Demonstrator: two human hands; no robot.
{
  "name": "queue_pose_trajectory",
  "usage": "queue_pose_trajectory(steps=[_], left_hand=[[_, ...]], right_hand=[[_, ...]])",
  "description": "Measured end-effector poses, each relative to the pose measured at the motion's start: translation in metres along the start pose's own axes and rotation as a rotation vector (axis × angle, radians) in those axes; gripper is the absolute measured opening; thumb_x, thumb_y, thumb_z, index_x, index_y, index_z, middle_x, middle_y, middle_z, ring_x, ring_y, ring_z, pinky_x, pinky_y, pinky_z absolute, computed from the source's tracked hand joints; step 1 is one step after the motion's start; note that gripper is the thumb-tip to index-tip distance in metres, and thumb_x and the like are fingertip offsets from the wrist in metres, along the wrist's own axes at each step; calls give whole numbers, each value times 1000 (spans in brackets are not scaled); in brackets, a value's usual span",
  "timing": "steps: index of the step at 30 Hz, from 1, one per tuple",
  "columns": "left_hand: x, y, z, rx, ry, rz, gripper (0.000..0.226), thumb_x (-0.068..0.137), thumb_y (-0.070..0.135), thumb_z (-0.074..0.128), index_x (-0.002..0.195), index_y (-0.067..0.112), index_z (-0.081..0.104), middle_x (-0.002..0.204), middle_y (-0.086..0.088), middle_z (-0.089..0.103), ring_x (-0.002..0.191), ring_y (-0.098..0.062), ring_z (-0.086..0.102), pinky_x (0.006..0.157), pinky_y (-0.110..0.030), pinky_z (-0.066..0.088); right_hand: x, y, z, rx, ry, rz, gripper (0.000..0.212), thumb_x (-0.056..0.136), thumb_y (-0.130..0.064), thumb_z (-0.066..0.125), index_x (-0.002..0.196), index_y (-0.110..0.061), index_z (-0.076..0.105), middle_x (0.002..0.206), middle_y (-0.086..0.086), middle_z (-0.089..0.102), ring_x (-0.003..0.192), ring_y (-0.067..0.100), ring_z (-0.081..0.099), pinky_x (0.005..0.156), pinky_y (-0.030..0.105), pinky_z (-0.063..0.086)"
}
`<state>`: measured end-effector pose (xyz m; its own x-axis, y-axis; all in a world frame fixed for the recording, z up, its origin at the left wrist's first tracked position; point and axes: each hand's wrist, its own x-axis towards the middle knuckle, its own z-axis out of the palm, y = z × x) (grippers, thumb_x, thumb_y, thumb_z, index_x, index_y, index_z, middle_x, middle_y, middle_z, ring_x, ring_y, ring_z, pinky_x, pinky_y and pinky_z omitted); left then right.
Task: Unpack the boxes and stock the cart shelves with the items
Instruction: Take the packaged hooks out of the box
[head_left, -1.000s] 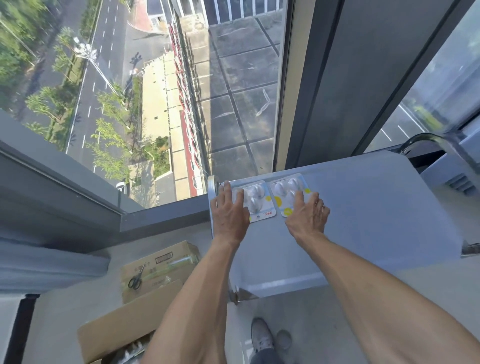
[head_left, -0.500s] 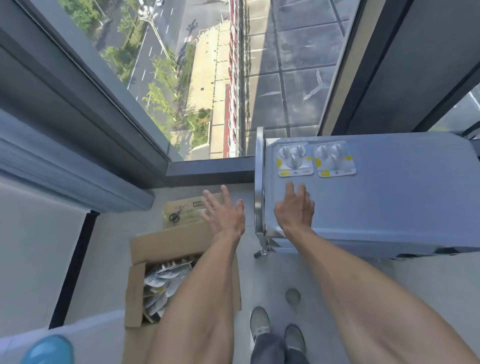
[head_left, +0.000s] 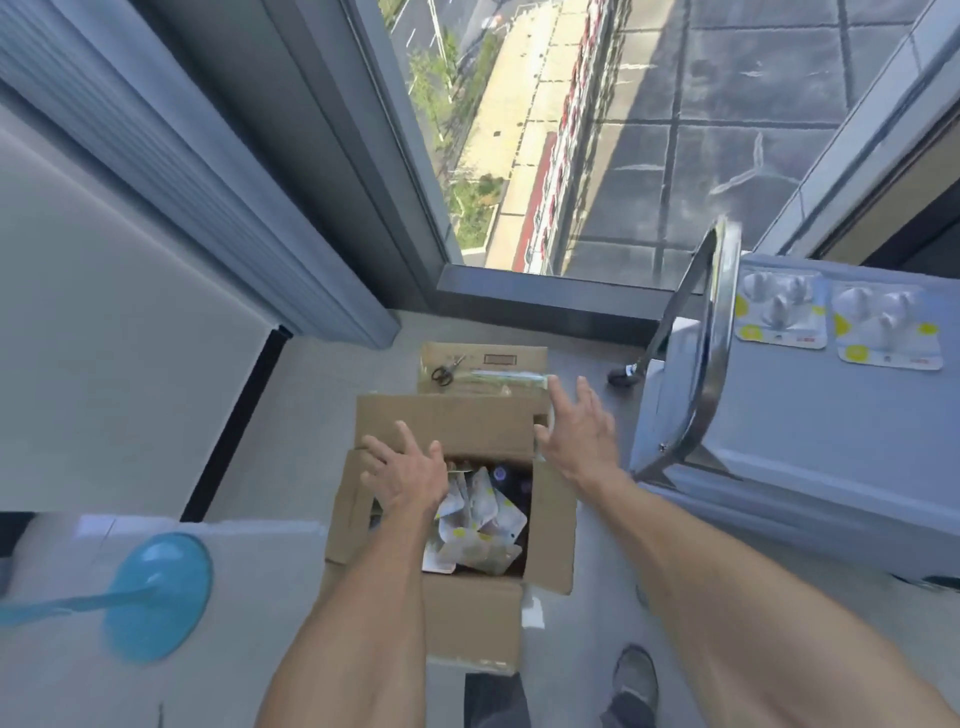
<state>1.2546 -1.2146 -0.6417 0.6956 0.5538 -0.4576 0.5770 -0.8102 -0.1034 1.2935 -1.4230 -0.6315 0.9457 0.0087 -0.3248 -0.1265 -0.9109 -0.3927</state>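
An open cardboard box (head_left: 452, 421) stands on the floor below me, holding several white blister packs (head_left: 480, 519). My left hand (head_left: 410, 473) hovers over the box's left side with fingers spread, holding nothing. My right hand (head_left: 576, 431) is above the box's right flap, fingers straight and empty. To the right stands the grey cart (head_left: 810, 426) with a chrome handle (head_left: 719, 322). Two blister packs (head_left: 779, 312) (head_left: 888, 332) lie side by side on its top shelf.
A closed smaller carton (head_left: 498, 364) with black scissors (head_left: 444, 371) on it sits beyond the open box, by the window sill. A blue round object (head_left: 156, 592) lies on a white surface at the left. My shoes (head_left: 634, 675) are near the cart.
Both hands left the blister packs on the cart top and swung left and down over the open box. The view turned from the cart to the box.
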Motion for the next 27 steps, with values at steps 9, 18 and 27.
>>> queue_pose_trajectory(steps=[9,18,27], left_hand=[[85,-65,19,-79,-119,128,63,103,45,27,158,18,10,156,-27,16,140,-41,27,113,-50,29],[121,-80,65,-69,-231,256,33,98,24,39,128,11,42,134,-20,42,119,-38,46,97,-46,37],[155,-78,168,58,-360,309,42,92,18,45,133,12,48,137,-17,42,122,-32,47,96,-42,40]], right_hand=[[6,-87,99,-24,-235,176,32,95,-22,54,126,-13,48,126,15,48,114,31,49,93,41,42],[-7,-107,176,-60,-376,276,34,95,-17,45,128,-12,49,128,15,45,118,34,46,96,44,41],[14,-71,277,-142,-488,220,28,92,-12,46,117,-6,56,121,15,50,113,34,49,87,40,44]])
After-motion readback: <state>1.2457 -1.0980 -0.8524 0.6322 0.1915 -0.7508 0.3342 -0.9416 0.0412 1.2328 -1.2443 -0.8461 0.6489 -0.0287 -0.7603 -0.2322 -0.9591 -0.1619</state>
